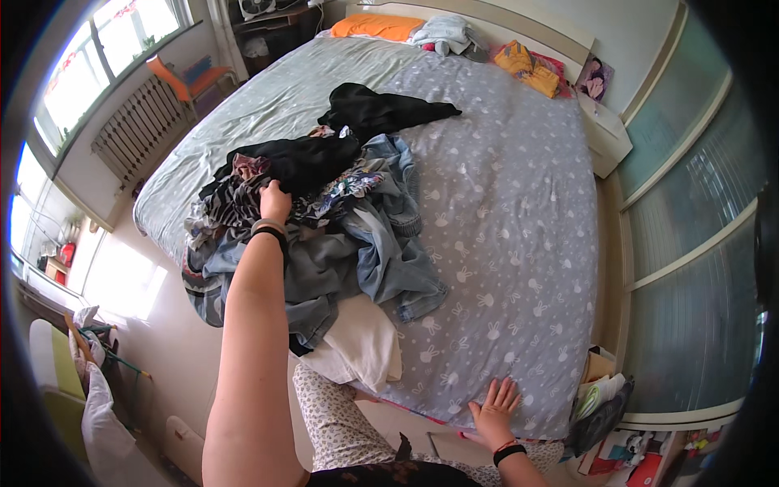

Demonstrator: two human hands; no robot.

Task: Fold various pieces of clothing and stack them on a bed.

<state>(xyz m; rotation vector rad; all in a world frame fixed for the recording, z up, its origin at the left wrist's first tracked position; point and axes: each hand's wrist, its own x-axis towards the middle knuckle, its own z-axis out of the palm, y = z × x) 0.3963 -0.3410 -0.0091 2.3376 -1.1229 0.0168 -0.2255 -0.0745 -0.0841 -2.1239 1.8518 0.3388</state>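
Observation:
My left hand (275, 202) reaches into a heap of clothes on the bed, its fingers closed on a black-and-white striped garment (234, 204). Black cloth (298, 161) lies just beyond it, and another black garment (383, 112) is spread farther back. To the right of the hand are a floral-patterned cloth (353, 185) and blue denim jeans (380, 252). A cream-white garment (365, 341) hangs towards the near bed edge. My right hand (496, 408) rests flat with spread fingers on the grey rabbit-print bed sheet (499, 243), holding nothing.
An orange pillow (377, 27), folded light clothes (447, 33) and a yellow garment (528, 68) lie by the headboard. An orange chair (201, 82) stands at the far left. Sliding glass doors (688, 182) line the right side. Bags (602, 402) stand by the near right bed corner.

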